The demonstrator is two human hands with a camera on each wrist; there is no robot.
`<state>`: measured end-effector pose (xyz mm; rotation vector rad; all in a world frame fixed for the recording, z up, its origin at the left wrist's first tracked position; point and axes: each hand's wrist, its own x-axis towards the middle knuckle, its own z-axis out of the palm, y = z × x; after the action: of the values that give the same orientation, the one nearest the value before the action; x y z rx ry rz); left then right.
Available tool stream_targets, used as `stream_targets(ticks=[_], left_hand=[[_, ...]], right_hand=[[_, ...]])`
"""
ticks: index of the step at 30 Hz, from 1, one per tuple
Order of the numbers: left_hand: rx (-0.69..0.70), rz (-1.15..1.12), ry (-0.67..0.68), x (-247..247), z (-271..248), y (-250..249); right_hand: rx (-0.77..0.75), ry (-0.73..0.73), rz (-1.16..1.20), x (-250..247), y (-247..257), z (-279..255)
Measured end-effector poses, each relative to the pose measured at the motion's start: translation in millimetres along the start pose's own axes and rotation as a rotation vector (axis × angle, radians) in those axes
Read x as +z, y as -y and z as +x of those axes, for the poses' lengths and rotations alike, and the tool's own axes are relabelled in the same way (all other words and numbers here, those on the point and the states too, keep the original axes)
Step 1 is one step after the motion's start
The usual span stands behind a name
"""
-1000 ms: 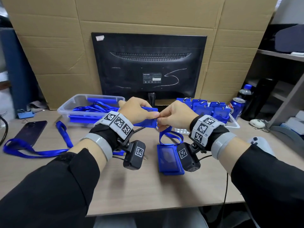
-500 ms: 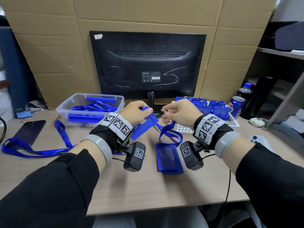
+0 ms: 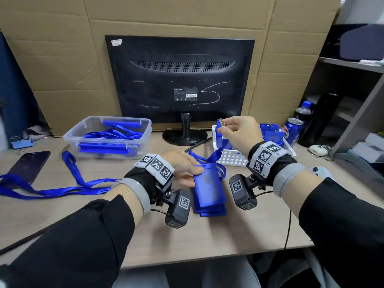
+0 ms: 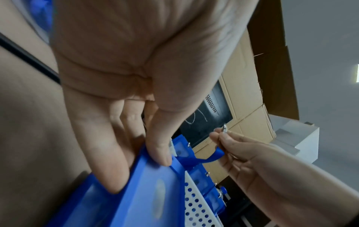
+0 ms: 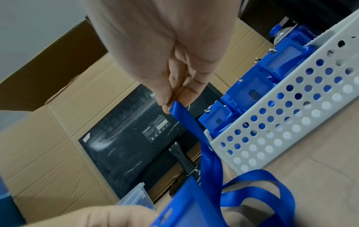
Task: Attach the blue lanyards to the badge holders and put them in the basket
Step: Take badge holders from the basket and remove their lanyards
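My left hand [image 3: 191, 174] pinches a blue badge holder [image 3: 207, 186] by its top edge, thumb on top [image 4: 159, 153], just above a small stack of further holders [image 3: 211, 212] on the desk. My right hand [image 3: 225, 127] is raised over the white perforated basket [image 3: 232, 157] and pinches the metal clip end [image 3: 222, 122] of a blue lanyard [image 3: 216, 154]. The strap [image 5: 184, 118] hangs from those fingers down to the held holder's top, and its loops lie on the desk. Several badge holders [image 5: 250, 92] stand in the basket.
A clear plastic box [image 3: 108, 134] of lanyards sits back left. A loose lanyard [image 3: 62, 190] and a phone [image 3: 29, 165] lie on the left. A monitor [image 3: 180, 80] stands behind; a can [image 3: 292, 129] and bottle [image 3: 303, 111] are at the right.
The hands, joined at the holder's top a second ago, have parted. The left lowered the holder toward the stack; the right rose to the right with the lanyard's clip end.
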<state>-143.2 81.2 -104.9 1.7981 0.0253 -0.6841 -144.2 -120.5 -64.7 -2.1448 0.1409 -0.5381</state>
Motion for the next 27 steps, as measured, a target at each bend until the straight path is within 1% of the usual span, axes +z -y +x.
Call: stream_targets(ticks=[3,5,8,9,11,14,16,18,19,21,22,24,26,27], left_hand=[[-0.017,0.059,-0.004,4.5,6.3,8.6],[-0.021,0.092,-0.033,5.8,6.5,7.4],[0.045,0.228,-0.096,7.5,1.9,2.3],[0.052,0.239,-0.113,8.4,1.4,0.2],[0.097,0.238,-0.14,9.1,4.6,-3.6],[0.236,0.216,-0.206,10.4,9.7,-10.7],[0.312,0.176,-0.176,10.8,5.0,-19.4],[0.302,0.121,-0.171,9.0,-0.5,-27.2],[0.28,0.085,-0.199,4.4,-1.5,-27.8],[0.257,-0.055,-0.276,-11.5,-4.3,-27.3],[0.268,-0.13,-0.331,-25.7,-5.8,-26.5],[0.358,-0.241,-0.492,-62.3,-12.2,-26.3],[0.438,-0.143,-0.711,-102.9,-23.5,-29.4],[0.438,-0.06,-0.807,-119.7,-32.0,-31.2]], right_hand=[[-0.013,0.023,0.016,-1.7,-1.6,-1.7],[-0.035,0.047,0.039,-2.3,-0.6,-2.8],[-0.071,0.045,0.051,-1.9,2.3,-3.3],[-0.082,0.042,0.064,-2.0,4.3,-3.8],[-0.095,0.074,0.171,-2.0,11.8,-6.1],[-0.088,0.203,0.487,-0.1,29.8,-15.4],[-0.095,0.253,0.598,2.8,40.7,-22.0],[-0.119,0.245,0.636,6.1,48.0,-24.4],[-0.13,0.218,0.65,7.6,50.6,-23.6],[-0.141,0.123,0.692,10.7,54.0,-19.0],[-0.139,0.068,0.712,11.4,55.0,-16.0],[-0.135,-0.019,0.7,14.0,57.2,-11.1],[-0.121,-0.044,0.631,22.3,60.7,-10.5],[-0.1,-0.031,0.578,29.8,63.3,-11.4]])
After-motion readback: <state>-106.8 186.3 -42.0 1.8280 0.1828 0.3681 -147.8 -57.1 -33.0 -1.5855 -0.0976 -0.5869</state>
